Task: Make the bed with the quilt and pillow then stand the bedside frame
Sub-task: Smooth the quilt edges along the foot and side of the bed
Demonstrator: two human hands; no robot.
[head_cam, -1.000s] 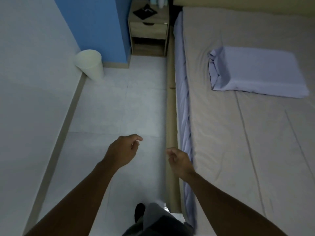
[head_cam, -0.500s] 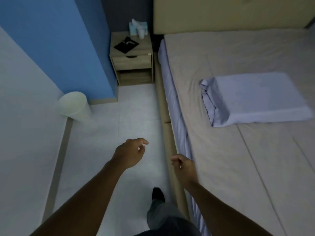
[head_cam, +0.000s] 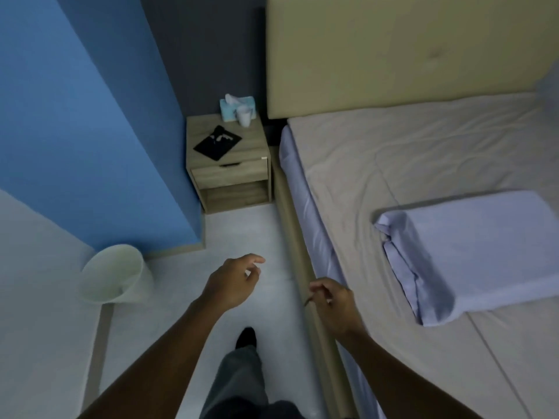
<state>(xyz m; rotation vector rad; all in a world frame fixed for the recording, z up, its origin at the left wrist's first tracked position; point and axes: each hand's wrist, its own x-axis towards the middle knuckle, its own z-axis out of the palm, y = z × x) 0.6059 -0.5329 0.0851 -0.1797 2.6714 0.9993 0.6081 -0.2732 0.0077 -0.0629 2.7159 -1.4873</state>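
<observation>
L hand & R hand loosely curled; frame flat on nightstand.

The bed carries a lavender pillow on its beige cover. The nightstand beside it bears a black frame lying flat, a tissue box and a white cup. A pale bin sits on the floor.

There were one bed, one pillow, one nightstand, one tissue box, one cup, one frame, one bin, and two hands: left hand, right hand.
</observation>
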